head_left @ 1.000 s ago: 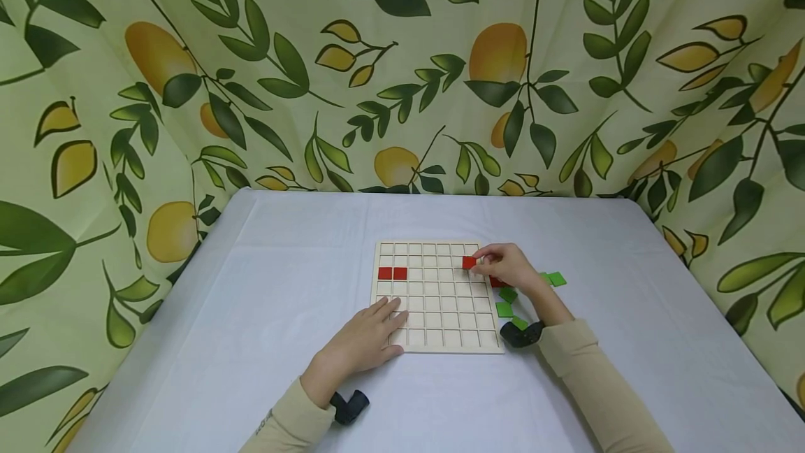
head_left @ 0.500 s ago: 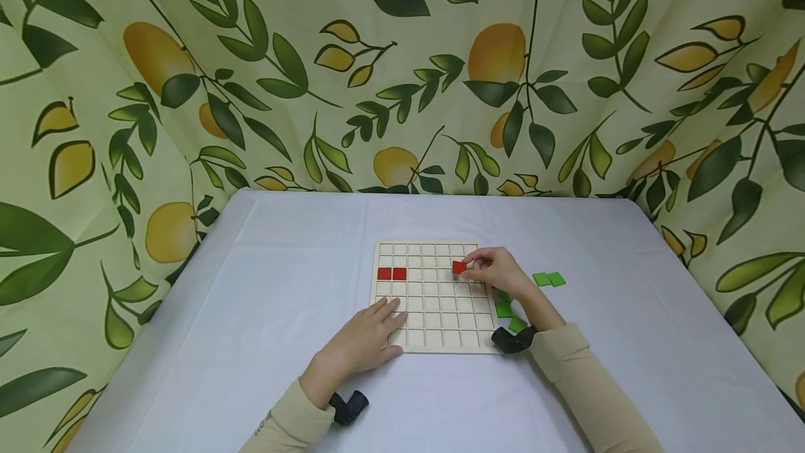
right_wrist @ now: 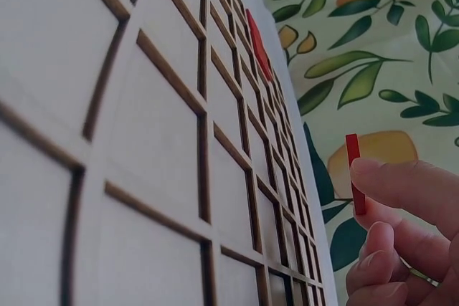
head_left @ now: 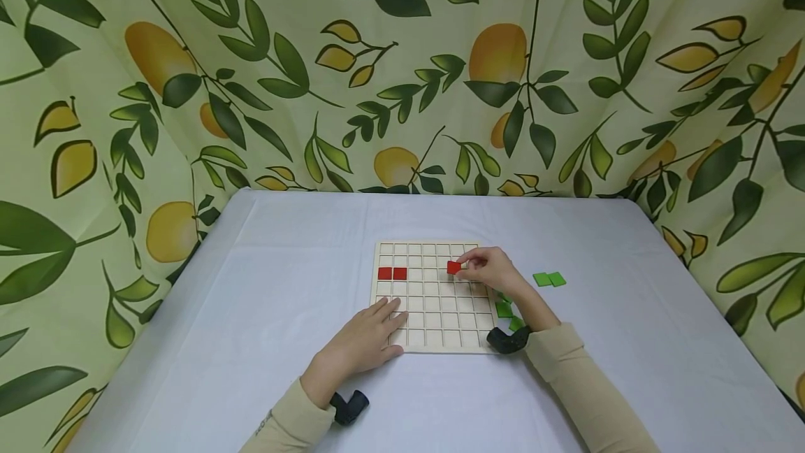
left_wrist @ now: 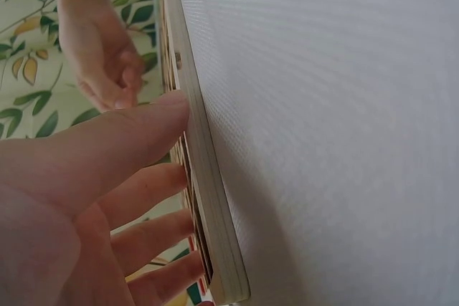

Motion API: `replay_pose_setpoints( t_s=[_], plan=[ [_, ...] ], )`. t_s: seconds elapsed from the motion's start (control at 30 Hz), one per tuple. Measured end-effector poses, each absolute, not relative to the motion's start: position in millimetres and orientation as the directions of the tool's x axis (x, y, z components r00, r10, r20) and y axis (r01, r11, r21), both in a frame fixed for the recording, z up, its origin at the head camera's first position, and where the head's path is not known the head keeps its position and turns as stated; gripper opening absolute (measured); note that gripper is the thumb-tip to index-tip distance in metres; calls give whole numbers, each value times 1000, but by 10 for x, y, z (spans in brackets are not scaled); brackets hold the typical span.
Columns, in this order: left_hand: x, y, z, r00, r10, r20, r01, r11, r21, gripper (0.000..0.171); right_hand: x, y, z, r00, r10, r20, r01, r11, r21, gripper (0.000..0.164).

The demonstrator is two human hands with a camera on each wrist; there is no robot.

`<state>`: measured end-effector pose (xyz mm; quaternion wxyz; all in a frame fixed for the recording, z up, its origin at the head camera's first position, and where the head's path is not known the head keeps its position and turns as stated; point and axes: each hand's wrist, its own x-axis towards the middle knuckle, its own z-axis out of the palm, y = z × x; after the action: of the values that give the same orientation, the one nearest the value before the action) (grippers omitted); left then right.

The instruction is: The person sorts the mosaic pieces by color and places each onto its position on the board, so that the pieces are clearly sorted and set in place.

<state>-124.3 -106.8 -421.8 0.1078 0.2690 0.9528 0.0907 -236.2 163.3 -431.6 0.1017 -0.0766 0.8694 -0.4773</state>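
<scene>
A pale wooden grid board [head_left: 434,320] lies on the table, with two red square tiles [head_left: 393,273] side by side in cells near its left edge. My right hand [head_left: 493,271] pinches another red tile [right_wrist: 355,175] between thumb and fingertips, held above the board's upper right part. In the right wrist view that tile is edge-on and apart from the grid. My left hand [head_left: 365,341] rests with spread, straight fingers on the board's lower left. The left wrist view shows its thumb [left_wrist: 136,130] against the board's edge.
Several green tiles [head_left: 504,310] lie along the board's right side, partly hidden by my right arm. Two more green tiles [head_left: 549,279] sit farther right. A white cloth [head_left: 302,250] covers the table, and a leaf-patterned curtain [head_left: 402,89] hangs behind it.
My right hand has moved left over the board with the pinched red tile, most of it in the first half second. The left hand has stayed in place.
</scene>
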Motion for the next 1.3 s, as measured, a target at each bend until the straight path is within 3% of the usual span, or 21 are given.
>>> replay_pose_setpoints(
  t_s=[0.57,1.3],
  plan=[
    [-1235,-1064,-4209,-836,528,-150,490,841,231,56,-2362,1488,-4339,-958,-273,-82,-74,516,-853,30],
    [-1248,-1068,-4241,-839,519,-165,479,847,228,57,-2379,1250,-4404,-956,-268,-123,-24,486,-873,28]
  ],
)
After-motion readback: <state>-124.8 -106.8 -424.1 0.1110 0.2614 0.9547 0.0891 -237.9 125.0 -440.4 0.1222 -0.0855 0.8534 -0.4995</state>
